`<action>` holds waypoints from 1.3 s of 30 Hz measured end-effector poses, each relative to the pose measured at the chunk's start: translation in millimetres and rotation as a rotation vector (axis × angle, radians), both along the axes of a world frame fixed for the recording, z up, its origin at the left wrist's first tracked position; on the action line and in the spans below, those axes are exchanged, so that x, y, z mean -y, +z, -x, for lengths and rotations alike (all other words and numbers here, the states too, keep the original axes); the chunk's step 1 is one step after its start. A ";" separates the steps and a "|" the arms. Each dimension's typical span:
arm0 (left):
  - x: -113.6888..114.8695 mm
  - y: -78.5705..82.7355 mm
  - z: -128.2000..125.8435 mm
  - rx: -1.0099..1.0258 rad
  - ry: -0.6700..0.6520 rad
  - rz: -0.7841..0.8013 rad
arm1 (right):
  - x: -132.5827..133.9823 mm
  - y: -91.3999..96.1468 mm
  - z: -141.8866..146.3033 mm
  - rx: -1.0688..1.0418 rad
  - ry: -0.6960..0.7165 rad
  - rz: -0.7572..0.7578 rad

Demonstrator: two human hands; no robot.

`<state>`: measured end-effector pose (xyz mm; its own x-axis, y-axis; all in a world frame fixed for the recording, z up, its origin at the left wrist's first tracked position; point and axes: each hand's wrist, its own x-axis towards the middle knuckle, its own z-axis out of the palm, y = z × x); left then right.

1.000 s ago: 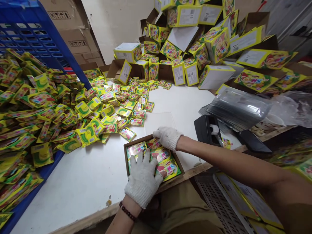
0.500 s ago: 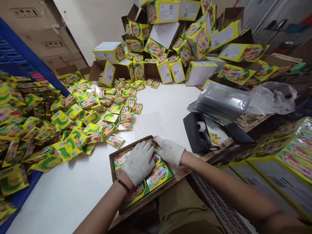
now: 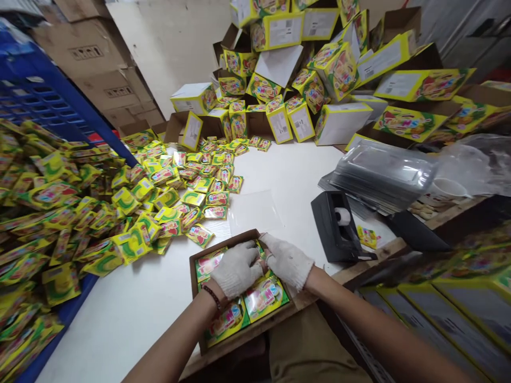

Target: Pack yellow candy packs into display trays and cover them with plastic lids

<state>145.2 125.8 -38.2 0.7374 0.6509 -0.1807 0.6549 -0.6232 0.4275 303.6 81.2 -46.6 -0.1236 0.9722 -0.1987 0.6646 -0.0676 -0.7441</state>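
Note:
A shallow brown-edged cardboard tray box [image 3: 223, 241] lies at the table's near edge, holding several yellow-green printed packs [image 3: 266, 298]. My left hand [image 3: 235, 270], in a white knit glove, rests across the packs with its fingers toward the far right corner. At that corner my right hand [image 3: 288, 260], gloved too, has its fingers bent down over a pack beside the box wall. The fingertips of both hands nearly meet there, and they partly hide the pack under them.
Loose small packets [image 3: 171, 175] spread from a blue crate [image 3: 59, 101] at the left. Printed cartons [image 3: 279, 80] are piled at the back. A black tape dispenser [image 3: 331, 229], clear plastic trays [image 3: 379, 173] and a clear sheet [image 3: 255, 210] lie on the table.
The view has shifted, so the scene sits farther right and slightly lower. My left hand's fingers have bent more over the packs, and more of the near packs shows. My right hand stays at the corner.

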 end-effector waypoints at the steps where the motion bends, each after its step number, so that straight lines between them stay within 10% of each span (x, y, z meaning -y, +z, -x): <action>1: 0.7 0.4 -0.4 0.004 0.025 -0.003 | 0.7 -2.2 0.6 -0.020 -0.025 -0.008; 21: -0.1 19.3 -7.3 -0.145 0.068 0.011 | 8.9 -8.1 6.0 -0.053 -0.109 -0.051; 27: -74.1 31.1 52.4 -0.210 0.485 -0.338 | 15.6 -10.7 2.0 -0.038 -0.083 -0.042; 32: -136.3 17.5 85.3 -0.382 0.597 -0.331 | 14.9 -12.3 1.6 -0.094 -0.095 -0.031; 39: -124.7 28.3 80.2 -0.091 0.660 -0.326 | 12.5 -3.5 -12.6 -0.232 -0.004 -0.045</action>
